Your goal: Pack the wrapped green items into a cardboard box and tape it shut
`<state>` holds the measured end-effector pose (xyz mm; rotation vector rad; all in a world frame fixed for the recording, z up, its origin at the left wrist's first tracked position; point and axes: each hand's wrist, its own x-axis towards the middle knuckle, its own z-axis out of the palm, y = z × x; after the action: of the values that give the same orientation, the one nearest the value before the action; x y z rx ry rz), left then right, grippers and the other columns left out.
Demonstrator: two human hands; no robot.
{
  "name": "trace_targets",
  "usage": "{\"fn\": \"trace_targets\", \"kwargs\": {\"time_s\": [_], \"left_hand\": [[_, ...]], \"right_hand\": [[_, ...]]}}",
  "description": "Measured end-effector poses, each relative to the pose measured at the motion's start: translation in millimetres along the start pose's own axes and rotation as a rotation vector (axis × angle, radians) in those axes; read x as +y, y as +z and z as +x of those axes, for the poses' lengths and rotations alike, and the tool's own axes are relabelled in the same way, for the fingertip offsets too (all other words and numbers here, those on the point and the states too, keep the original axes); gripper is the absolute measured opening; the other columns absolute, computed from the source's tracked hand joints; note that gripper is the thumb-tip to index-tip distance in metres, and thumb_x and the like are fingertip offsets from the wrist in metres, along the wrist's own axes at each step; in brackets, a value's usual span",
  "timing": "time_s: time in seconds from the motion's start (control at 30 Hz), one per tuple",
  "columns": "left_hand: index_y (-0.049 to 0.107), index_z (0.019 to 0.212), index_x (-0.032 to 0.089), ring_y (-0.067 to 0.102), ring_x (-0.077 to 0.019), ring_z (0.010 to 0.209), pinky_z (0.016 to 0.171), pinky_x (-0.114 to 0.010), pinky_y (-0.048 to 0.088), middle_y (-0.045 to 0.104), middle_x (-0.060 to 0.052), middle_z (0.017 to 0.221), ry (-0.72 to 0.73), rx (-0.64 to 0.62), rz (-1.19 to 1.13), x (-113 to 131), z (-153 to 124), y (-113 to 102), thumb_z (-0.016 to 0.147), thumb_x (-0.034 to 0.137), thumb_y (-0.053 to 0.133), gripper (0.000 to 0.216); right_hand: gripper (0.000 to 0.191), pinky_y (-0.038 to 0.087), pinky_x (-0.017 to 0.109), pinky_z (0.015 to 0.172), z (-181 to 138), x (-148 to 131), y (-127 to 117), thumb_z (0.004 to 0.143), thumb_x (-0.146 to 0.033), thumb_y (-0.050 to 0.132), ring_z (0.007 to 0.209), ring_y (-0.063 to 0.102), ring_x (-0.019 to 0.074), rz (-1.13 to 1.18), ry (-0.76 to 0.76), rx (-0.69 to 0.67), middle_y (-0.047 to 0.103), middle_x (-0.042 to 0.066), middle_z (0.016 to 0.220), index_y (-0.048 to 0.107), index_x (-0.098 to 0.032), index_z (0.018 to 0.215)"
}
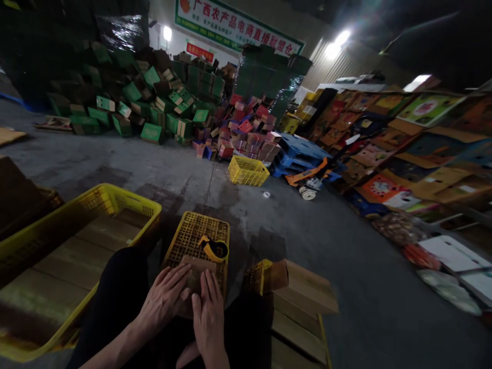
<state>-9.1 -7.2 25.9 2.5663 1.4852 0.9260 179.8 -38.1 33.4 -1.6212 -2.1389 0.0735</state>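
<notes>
A small brown cardboard box [198, 265] lies between my knees on the yellow plastic crate [180, 241], which serves as a low surface with its grid side up. My left hand [165, 293] rests on the box's left part with fingers stretched out. On its right part lies my right hand [208, 310], fingers straight and close together, thumb apart. Neither hand grips anything; my hands cover much of the box. Just beyond the box, a yellow and black tape dispenser [213, 249] sits on the crate.
To my left stands a large yellow crate [154, 211] holding flat brown boxes [103, 233]. On my right, another crate [265, 264] holds more cartons [303, 287]. Ahead are a yellow basket [249, 171], an orange pallet jack [307, 177], blue pallets [300, 146] and piled green boxes [151, 132].
</notes>
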Motion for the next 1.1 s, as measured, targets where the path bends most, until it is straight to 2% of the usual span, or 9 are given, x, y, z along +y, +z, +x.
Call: {"fn": "trace_targets", "kwargs": {"time_s": [0.17,0.3,0.43,0.53,0.67,0.77,0.93,1.1], "left_hand": [[0.045,0.149,0.025,0.055,-0.0248,0.131,0.108,-0.041,0.042,0.057,-0.007,0.145,-0.052,0.026,0.029,2,-3,7,0.1,0.036,0.047,0.051],[0.032,0.156,0.025,0.052,-0.0258,0.134,0.105,-0.041,0.044,0.049,-0.01,0.152,-0.143,0.042,0.016,2,-9,17,0.1,0.038,0.046,0.059],[0.015,0.16,0.028,0.045,-0.0232,0.141,0.106,-0.042,0.045,0.037,-0.01,0.16,-0.2,0.003,-0.102,1,-13,27,0.103,0.03,0.037,0.061],[0.005,0.16,0.027,0.036,-0.0224,0.146,0.113,-0.045,0.041,0.028,-0.01,0.163,-0.193,-0.01,-0.222,-1,-18,30,0.104,0.027,0.033,0.063],[0.002,0.16,0.028,0.028,-0.0232,0.15,0.118,-0.049,0.034,0.021,-0.01,0.165,-0.183,-0.023,-0.316,-3,-25,31,0.104,0.024,0.03,0.063],[0.003,0.16,0.029,0.025,-0.024,0.151,0.12,-0.053,0.029,0.022,-0.01,0.165,-0.18,-0.034,-0.337,-2,-29,33,0.103,0.023,0.031,0.063],[0.005,0.16,0.028,0.024,-0.0238,0.151,0.122,-0.054,0.024,0.023,-0.01,0.165,-0.226,-0.012,-0.372,0,-31,34,0.103,0.023,0.029,0.063],[-0.002,0.161,0.024,0.027,-0.0241,0.15,0.123,-0.051,0.023,0.023,-0.012,0.165,-0.226,-0.009,-0.409,-2,-31,35,0.103,0.029,0.03,0.066]], "right_hand": [[0.058,0.044,0.046,0.113,1,-2,-4,0.103,-0.037,0.043,0.144,0.04,0.0255,0.01,0.018,-0.031,0.041,0.007,0.157,0.027,-0.025,0.157],[0.057,0.043,0.048,0.113,-1,-3,-5,0.104,-0.039,0.042,0.144,0.04,0.0263,0.027,0.036,-0.041,0.04,0.005,0.157,0.026,-0.027,0.157],[0.058,0.039,0.055,0.115,-2,-6,-2,0.103,-0.042,0.043,0.144,0.04,0.029,0.008,0.04,-0.046,0.039,0.007,0.158,0.028,-0.027,0.157],[0.06,0.033,0.061,0.117,-1,-12,3,0.101,-0.047,0.048,0.144,0.038,0.0328,-0.022,0.011,-0.012,0.038,0.01,0.158,0.034,-0.024,0.155],[0.059,0.034,0.058,0.117,10,-25,13,0.1,-0.047,0.049,0.144,0.039,0.0331,0.006,-0.03,0.012,0.043,0.014,0.154,0.044,-0.016,0.15],[0.059,0.037,0.053,0.117,21,-37,18,0.1,-0.047,0.048,0.143,0.041,0.0307,0.062,-0.051,-0.025,0.047,0.012,0.152,0.045,-0.016,0.149],[0.058,0.038,0.051,0.117,32,-48,22,0.101,-0.045,0.044,0.143,0.041,0.0293,0.103,-0.065,-0.049,0.046,0.01,0.153,0.04,-0.018,0.152],[0.065,0.037,0.052,0.117,35,-47,21,0.099,-0.044,0.047,0.146,0.036,0.0302,0.101,-0.13,-0.06,0.042,0.009,0.155,0.03,-0.019,0.156]]}}
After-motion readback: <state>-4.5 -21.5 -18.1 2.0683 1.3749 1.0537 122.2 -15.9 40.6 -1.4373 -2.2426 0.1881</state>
